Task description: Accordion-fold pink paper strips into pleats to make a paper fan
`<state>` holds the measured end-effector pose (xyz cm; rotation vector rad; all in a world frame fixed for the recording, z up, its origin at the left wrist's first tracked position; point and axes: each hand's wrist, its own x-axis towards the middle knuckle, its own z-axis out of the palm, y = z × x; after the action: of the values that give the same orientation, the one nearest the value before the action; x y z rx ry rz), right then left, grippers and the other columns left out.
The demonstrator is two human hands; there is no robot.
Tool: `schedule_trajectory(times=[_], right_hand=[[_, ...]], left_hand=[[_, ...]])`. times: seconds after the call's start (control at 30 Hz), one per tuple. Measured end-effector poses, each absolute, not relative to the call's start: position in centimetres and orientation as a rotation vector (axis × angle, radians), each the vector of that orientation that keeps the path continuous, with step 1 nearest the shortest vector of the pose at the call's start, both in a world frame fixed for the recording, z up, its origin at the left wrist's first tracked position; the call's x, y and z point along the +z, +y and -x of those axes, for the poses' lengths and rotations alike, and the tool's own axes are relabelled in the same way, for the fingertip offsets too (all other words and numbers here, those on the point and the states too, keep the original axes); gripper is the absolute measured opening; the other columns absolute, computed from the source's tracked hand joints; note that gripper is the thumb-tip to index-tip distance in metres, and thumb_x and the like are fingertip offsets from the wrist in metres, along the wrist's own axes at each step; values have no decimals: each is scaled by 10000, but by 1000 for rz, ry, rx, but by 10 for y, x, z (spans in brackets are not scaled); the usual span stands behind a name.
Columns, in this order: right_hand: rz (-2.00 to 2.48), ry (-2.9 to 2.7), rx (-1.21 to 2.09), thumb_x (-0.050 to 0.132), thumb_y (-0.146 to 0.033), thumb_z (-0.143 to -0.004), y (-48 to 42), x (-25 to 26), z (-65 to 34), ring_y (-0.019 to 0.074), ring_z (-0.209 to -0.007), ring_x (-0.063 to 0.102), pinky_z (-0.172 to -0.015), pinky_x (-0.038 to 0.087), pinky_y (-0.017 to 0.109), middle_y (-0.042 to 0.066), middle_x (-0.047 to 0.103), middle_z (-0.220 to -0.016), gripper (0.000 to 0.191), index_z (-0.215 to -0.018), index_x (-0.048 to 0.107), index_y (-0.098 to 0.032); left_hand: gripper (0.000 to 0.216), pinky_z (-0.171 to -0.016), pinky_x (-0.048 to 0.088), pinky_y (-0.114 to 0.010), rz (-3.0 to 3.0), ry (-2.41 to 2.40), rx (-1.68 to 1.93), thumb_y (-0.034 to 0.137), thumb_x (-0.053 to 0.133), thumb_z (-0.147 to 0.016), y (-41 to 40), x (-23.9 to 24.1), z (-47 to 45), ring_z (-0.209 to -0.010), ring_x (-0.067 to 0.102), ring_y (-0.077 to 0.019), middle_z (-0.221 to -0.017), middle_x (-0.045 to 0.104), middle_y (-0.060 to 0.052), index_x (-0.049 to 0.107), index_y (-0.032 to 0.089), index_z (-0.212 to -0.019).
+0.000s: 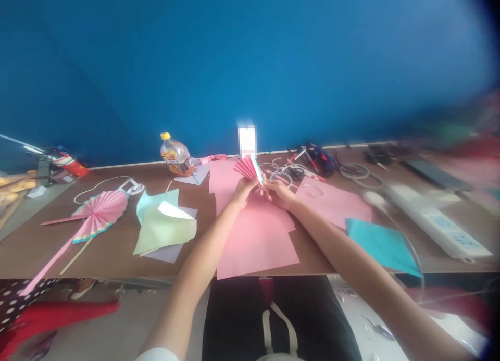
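A pleated pink paper fan (245, 168) with a white and light-blue edge is held up over the middle of the table. My left hand (245, 192) grips its folds from the left, fingers closed. On the other side, my right hand (279, 193) pinches the fan's lower right part; its fingertips meet those of the left hand. Beneath both hands lie overlapping sheets of pink paper (253, 241). To the left rests a finished-looking pink round fan (102, 212) with a blue and yellow rim and long paper strips.
Green and light-blue papers (164, 228) lie left of my arms. A yellow-capped bottle (176, 155) stands near the blue wall. On the right are a teal sheet (383, 244), a white power strip (449, 231) and coiled cables (357, 173).
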<state>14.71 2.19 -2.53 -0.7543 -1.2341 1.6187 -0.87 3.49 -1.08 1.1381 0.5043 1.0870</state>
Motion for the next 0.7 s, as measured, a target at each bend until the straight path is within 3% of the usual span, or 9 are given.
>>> schedule_trajectory(times=[0.17,0.4,0.6,0.7], right_hand=[[794,-1204,1623,583,-518,-822,19,-22,-142,87,-489,491,-466,390,215,43,643,-684,368,-751,571,-157],[827,-1233,1664,259,-750,-839,15,-13,-136,159,-611,610,-552,470,256,78,661,-709,680,-819,619,-173],[846,-1221,1725,165,-815,-781,19,-11,-139,213,-684,638,-558,484,292,116,662,-744,787,-832,611,-168],[884,-1192,1655,186,-824,-764,20,-14,-139,224,-653,634,-519,470,306,108,644,-739,766,-823,594,-178]], left_hand=[[361,-624,466,-283,-1143,551,1192,451,713,-721,36,-13,6,-494,538,-95,-643,620,-15,612,132,-858],[397,-428,358,-220,-1034,656,1229,505,701,-710,37,-19,6,-411,429,-60,-566,537,31,542,155,-808],[404,-449,376,-200,-1001,651,1259,488,706,-712,40,-21,8,-497,502,-76,-658,597,-7,565,144,-873],[387,-558,455,-227,-985,611,1322,463,706,-721,43,-22,9,-635,602,-120,-757,651,-48,588,132,-884]])
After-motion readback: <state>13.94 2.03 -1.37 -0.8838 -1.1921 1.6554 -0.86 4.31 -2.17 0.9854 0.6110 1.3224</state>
